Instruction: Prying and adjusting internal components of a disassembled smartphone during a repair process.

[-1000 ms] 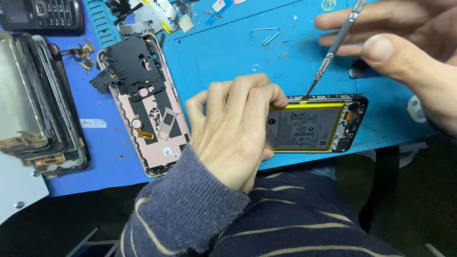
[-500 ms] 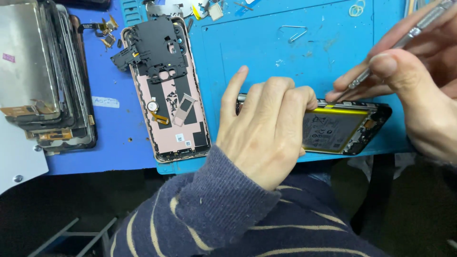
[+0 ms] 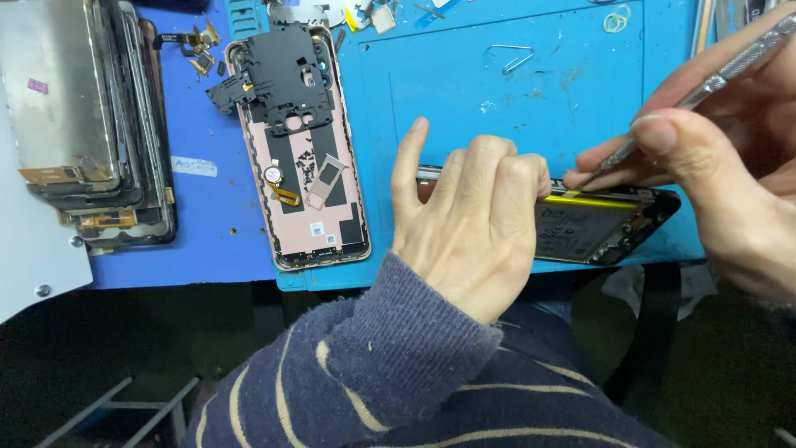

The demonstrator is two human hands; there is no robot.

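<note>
Since the earlier frame my view had drifted right, sliding the pink back cover (image 3: 303, 158) toward centre. My left hand (image 3: 468, 224) lay curled, fingers pressed on the opened phone (image 3: 593, 228) at the blue mat's (image 3: 497, 99) near edge — apparently to steady it. My right hand (image 3: 721, 166) pinched a metal tool (image 3: 705, 87), tip at the yellow-edged battery. A small white label (image 3: 193, 166) lay left of the cover — beside stacked screens (image 3: 83, 124).

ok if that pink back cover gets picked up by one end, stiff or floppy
Probably slightly bendy: the pink back cover looks like a thin, flat shell. Likely light, being mostly hollow. The loose black plate lying on its top end would probably slide off if it tilts.
</note>
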